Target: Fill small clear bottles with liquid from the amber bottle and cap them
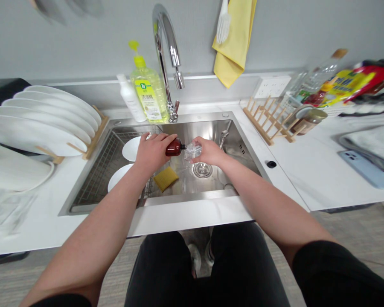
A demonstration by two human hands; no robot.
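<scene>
Over the middle of a steel sink, the left hand is closed around an amber bottle lying on its side. The right hand grips a clear plastic piece at the bottle's neck. A yellow sponge lies in the sink below.

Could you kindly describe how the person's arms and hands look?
The bare left hand and bare right hand wear no gloves, and no watch shows. The forearms are bare; a short black fabric sleeve covers each upper arm: the left sleeve and the right sleeve.
</scene>
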